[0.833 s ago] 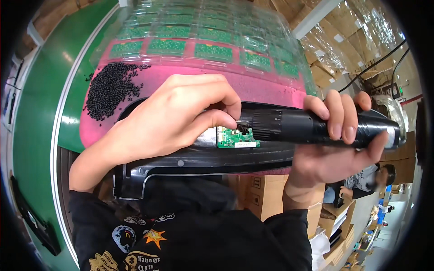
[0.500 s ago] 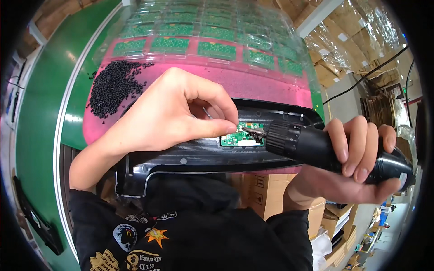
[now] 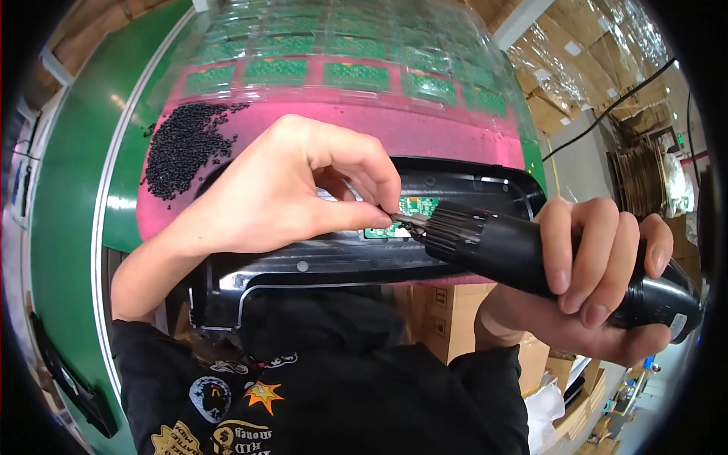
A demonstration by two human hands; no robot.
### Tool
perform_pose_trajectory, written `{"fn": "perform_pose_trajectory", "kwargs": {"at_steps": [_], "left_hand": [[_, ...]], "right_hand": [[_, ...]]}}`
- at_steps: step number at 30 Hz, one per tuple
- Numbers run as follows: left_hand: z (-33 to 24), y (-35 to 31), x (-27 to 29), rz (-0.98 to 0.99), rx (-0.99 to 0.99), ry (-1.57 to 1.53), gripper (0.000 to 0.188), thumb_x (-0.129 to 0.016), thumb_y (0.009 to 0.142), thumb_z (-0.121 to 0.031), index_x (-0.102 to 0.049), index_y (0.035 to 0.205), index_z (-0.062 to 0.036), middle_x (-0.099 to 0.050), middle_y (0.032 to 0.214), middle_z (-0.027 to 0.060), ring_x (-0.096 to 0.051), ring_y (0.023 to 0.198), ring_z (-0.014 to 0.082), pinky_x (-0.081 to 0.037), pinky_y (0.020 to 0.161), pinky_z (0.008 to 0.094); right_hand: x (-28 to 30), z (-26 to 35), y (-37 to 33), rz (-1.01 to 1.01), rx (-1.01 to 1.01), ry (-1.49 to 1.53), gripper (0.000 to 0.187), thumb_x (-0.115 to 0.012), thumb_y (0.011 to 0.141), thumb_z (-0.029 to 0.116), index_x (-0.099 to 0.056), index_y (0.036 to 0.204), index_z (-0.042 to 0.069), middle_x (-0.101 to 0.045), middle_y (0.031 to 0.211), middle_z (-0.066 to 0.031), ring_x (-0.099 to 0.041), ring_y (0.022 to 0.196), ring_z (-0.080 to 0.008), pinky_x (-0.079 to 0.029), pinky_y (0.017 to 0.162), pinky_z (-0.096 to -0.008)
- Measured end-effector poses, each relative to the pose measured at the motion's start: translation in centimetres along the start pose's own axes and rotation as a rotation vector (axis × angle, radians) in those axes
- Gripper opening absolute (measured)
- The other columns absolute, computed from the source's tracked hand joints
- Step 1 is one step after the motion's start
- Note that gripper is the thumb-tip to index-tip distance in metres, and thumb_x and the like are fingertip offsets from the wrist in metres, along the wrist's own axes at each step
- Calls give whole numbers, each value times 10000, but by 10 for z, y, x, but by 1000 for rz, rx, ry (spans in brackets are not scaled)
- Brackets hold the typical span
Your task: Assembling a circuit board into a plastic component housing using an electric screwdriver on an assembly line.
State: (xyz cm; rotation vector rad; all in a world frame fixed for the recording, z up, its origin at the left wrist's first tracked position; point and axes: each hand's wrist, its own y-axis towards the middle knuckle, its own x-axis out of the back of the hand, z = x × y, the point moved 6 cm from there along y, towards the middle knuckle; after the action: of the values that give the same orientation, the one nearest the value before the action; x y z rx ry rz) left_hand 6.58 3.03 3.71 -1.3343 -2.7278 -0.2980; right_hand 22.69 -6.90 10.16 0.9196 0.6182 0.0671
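My right hand (image 3: 599,280) wraps round a black electric screwdriver (image 3: 493,246), tilted with its bit toward the left. Small dark screws (image 3: 415,227) cling in a clump to the metal bit. Thumb and forefinger of my left hand (image 3: 303,189) are pinched on a small dark screw (image 3: 387,212), partly hidden by the fingertips, right at the bit's tip. Beneath them a green circuit board (image 3: 377,233) lies inside a long black plastic housing (image 3: 341,265). My left hand covers part of the board and housing.
A heap of small black screws (image 3: 182,152) lies on the pink mat (image 3: 455,144) at the left. Clear trays of green circuit boards (image 3: 356,76) stand at the back. Cardboard boxes (image 3: 455,318) are below right. A black plastic part (image 3: 72,383) lies at the lower left.
The screwdriver has moved left and tilted a little, and its bit now meets my left fingertips. My left hand stays pinched in nearly the same place.
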Motion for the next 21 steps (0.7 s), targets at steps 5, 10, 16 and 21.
{"fn": "perform_pose_trajectory", "kwargs": {"at_steps": [5,10,16,21], "left_hand": [[-9,3,3,-75,-262,370,164,-642,796,121,-676,936,41,-718,863,128,-720,802,207,-568,743,280],[11,7,-3,-64,-317,601,184,-610,829,87,-658,1001,45,-695,857,155,-709,796,263,-551,708,322],[41,4,-4,122,-251,646,178,-677,823,12,-651,997,37,-687,820,153,-684,762,310,-533,660,368],[46,6,-4,90,-94,547,135,-648,869,-91,-629,900,38,-654,725,159,-663,729,351,-522,657,407]], "right_hand": [[5,-7,3,103,-59,-61,457,-736,809,381,-496,1047,73,-522,619,20,-488,584,-110,-446,598,-262],[53,-12,6,102,-177,-283,486,-552,909,496,-507,1093,48,-470,629,8,-420,582,-116,-374,573,-293],[83,-31,0,3,-272,-422,413,-489,948,428,-497,1069,33,-447,603,-14,-421,553,-133,-399,574,-306],[88,-38,-3,-26,-273,-500,403,-474,956,426,-490,1055,36,-443,598,-19,-416,548,-136,-399,569,-308]]}}
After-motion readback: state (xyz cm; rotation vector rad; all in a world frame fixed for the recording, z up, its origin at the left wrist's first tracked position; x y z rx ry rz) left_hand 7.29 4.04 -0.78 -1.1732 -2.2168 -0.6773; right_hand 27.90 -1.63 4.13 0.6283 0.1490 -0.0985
